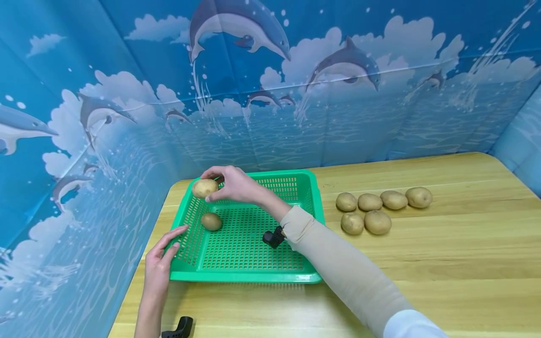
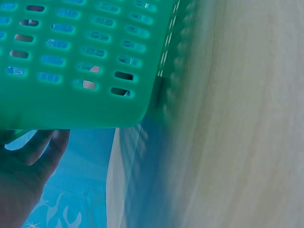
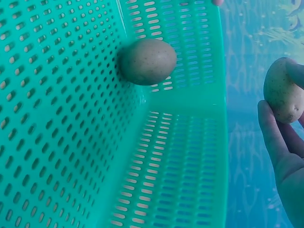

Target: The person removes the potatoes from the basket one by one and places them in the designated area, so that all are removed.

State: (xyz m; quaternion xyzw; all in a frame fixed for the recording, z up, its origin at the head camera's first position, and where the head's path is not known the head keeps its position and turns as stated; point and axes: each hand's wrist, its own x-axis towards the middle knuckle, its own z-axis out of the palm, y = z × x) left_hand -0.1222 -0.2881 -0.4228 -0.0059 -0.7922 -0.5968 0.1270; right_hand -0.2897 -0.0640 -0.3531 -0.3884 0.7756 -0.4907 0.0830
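Note:
My right hand (image 1: 238, 185) pinches a pale potato (image 1: 204, 188) between thumb and fingers, above the far left corner of a green plastic basket (image 1: 245, 277). The right wrist view shows this held potato (image 3: 280, 92) beyond the basket's rim (image 3: 219, 118). Below it a browner potato (image 1: 211, 221) lies inside the basket, against the left wall. At the basket's left rim rests my left hand (image 1: 158, 265), its fingers and thumb reaching over the edge. Part of the left hand (image 2: 23, 178) shows beside the rim in the left wrist view; slots in the wall partly hide its fingertips.
Several potatoes (image 1: 369, 202) lie in two rows on the wooden table (image 1: 444, 263), right of the basket. A dolphin-print curtain (image 1: 296, 126) hangs behind and to the left. A black wrist camera (image 1: 274, 237) on the right wrist hangs over the basket.

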